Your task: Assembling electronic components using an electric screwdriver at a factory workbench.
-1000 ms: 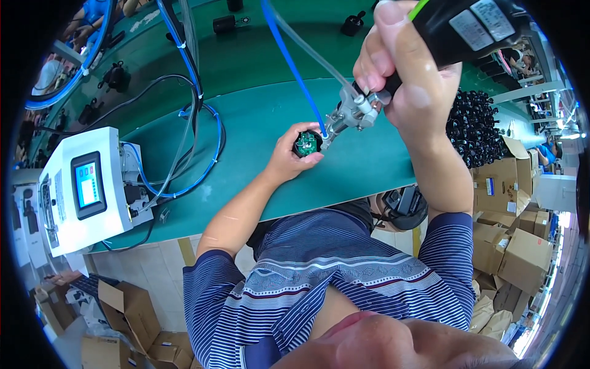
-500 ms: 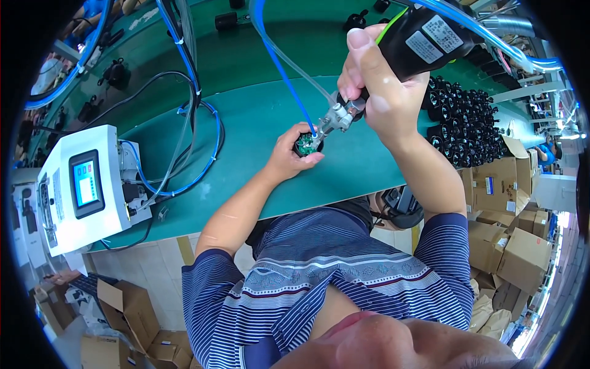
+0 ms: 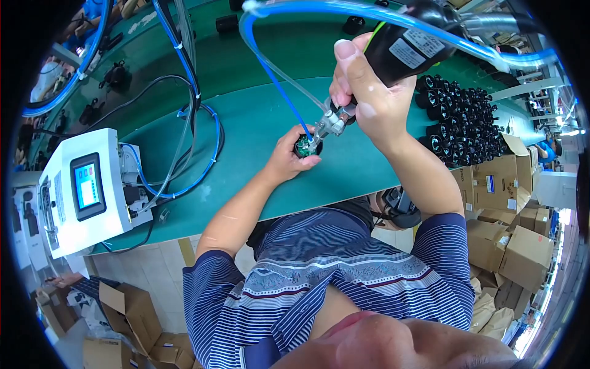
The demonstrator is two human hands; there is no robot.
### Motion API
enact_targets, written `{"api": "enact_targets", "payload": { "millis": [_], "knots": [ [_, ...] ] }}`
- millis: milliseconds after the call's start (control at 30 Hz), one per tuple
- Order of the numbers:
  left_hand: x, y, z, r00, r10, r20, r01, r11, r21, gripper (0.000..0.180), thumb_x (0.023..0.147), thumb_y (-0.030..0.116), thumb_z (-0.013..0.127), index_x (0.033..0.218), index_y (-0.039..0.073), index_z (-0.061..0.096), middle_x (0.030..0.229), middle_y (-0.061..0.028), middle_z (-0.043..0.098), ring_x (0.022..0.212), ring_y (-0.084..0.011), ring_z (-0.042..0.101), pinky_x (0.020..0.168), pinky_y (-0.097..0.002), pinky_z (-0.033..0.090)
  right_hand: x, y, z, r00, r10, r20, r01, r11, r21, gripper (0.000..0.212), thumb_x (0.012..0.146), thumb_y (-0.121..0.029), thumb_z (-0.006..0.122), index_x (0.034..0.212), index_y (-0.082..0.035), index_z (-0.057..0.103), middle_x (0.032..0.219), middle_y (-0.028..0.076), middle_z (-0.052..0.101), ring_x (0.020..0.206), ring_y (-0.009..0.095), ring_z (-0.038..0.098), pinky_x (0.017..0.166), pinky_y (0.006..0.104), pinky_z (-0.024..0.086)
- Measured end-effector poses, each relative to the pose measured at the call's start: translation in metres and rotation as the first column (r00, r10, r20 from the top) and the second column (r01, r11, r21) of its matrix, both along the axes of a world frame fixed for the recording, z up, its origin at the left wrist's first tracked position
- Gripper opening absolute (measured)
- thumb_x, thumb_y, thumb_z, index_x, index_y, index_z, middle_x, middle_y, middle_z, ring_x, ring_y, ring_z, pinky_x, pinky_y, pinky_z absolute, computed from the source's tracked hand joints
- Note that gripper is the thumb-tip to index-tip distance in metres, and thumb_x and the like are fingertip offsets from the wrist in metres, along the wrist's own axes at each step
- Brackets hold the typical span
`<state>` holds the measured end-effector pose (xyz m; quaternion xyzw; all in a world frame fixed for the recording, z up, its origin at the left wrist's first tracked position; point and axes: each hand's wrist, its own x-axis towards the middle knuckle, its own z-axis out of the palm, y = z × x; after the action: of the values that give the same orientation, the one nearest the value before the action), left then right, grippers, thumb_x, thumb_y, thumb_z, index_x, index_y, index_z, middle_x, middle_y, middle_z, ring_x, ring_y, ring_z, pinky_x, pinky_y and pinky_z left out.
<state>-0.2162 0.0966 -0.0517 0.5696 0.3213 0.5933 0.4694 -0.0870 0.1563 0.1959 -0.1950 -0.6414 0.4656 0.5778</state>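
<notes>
My left hand grips a small round black part with a green circuit board and holds it on the green table. My right hand is wrapped around a black powered screwdriver with a silver nose. The nose tip points down onto the board in the part. Blue and clear hoses run from the tool's nose up and over to the right.
A white box with a small blue screen stands at the table's left, with blue and black cables beside it. Several black round parts are heaped at the right. Cardboard boxes stand on the floor, right and lower left.
My right hand has brought the screwdriver more upright and lowered its nose onto the part. My left hand has kept the part in place.
</notes>
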Motion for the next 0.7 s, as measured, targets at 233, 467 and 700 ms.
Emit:
{"api": "enact_targets", "payload": {
  "millis": [233, 467, 700],
  "knots": [
    [-0.004, 0.006, 0.015, 0.995, 0.035, -0.098, -0.026, 0.996, 0.091, 0.067, 0.080, 0.006, 0.083, 0.139, 0.005, 0.051, 0.120, -0.0135, 0.069, 0.100, -0.0270, 0.068, 0.090, -0.0366, 0.054, 0.002, 0.004, 0.047, 0.991, 0.077, -0.111, -0.086, 0.993, -0.079, 0.012, 0.100, -0.011, 0.068, 0.097, -0.004, 0.058, 0.060, 0.001, 0.052, 0.043, 0.010, 0.046, 0.043, 0.0242, 0.043],
    [0.000, 0.000, 0.002, 1.000, 0.002, 0.012, -0.002, 1.000, -0.024, 0.062, 0.073, 0.007, 0.086, 0.129, 0.005, 0.061, 0.111, -0.0084, 0.073, 0.090, -0.0224, 0.067, 0.087, -0.0336, 0.054, -0.001, -0.002, 0.022, 0.999, 0.029, 0.027, -0.030, 0.999, 0.018, 0.006, 0.100, -0.007, 0.066, 0.103, -0.003, 0.062, 0.060, 0.003, 0.052, 0.046, 0.011, 0.048, 0.046, 0.0260, 0.044],
    [0.001, 0.003, 0.013, 0.999, -0.021, -0.031, 0.021, 1.000, -0.012, 0.060, 0.072, 0.007, 0.086, 0.126, 0.004, 0.061, 0.106, -0.0075, 0.076, 0.087, -0.0215, 0.068, 0.084, -0.0329, 0.055, -0.003, 0.004, -0.002, 1.000, 0.024, 0.011, -0.024, 0.999, 0.035, 0.006, 0.100, -0.005, 0.066, 0.102, -0.003, 0.062, 0.059, 0.003, 0.053, 0.046, 0.012, 0.047, 0.046, 0.0257, 0.044]
  ]
}}
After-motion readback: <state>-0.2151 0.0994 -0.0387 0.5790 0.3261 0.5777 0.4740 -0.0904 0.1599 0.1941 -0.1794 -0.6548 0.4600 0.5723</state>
